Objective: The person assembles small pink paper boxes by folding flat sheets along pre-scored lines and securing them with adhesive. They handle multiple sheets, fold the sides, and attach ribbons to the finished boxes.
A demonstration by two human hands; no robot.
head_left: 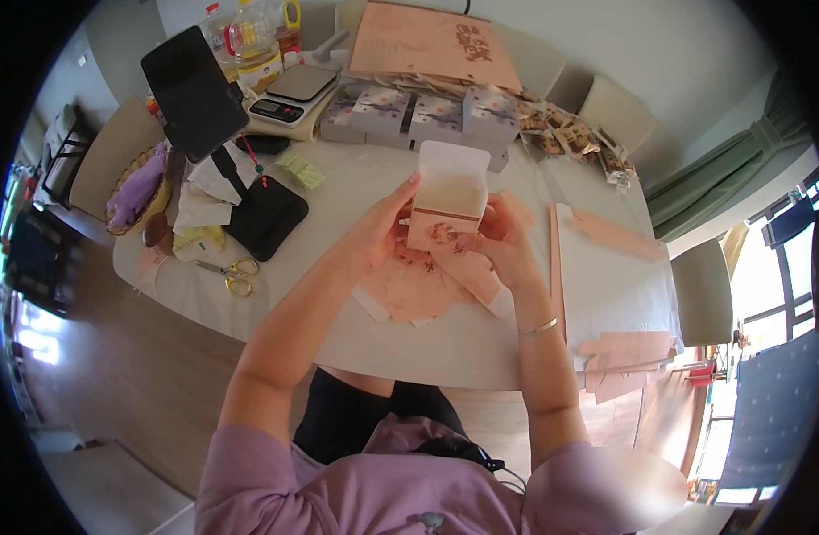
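- Purple sleeves (338,486) fill the lower edge, nearest the lens; both bare forearms rise from them to a small pink box (447,203) held above the white table (481,334)
- left hand (383,234) grips the box's left side, thumb up along its edge; right hand (506,239) clasps the right side, fingers curled round the lower corner; a thin bracelet (540,327) circles that wrist
- the box stands upright between the two hands, its white lid flap open and tilted back
- just below the box, flat pink card cut-outs (418,287) lie spread on the table, partly hidden by the hands
- right of the box, a long pink-edged sheet (597,267) lies flat; further right and lower, more folded pink pieces (628,352) hang at the table's edge
- left of the box, a black pouch (267,218) lies beside a black stand holding a dark tablet (194,91); gold-handled scissors (235,272) lie lower left
- beyond the box, a row of grey-patterned boxes (418,116) and a digital scale (292,94); oil bottles (249,40) stand behind the scale; a large pink bag (432,45) lies behind the row
- right of that row, wrapped snacks (570,134) lie heaped
- far left of the box, a basket with purple cloth (140,187) sits at the table's edge
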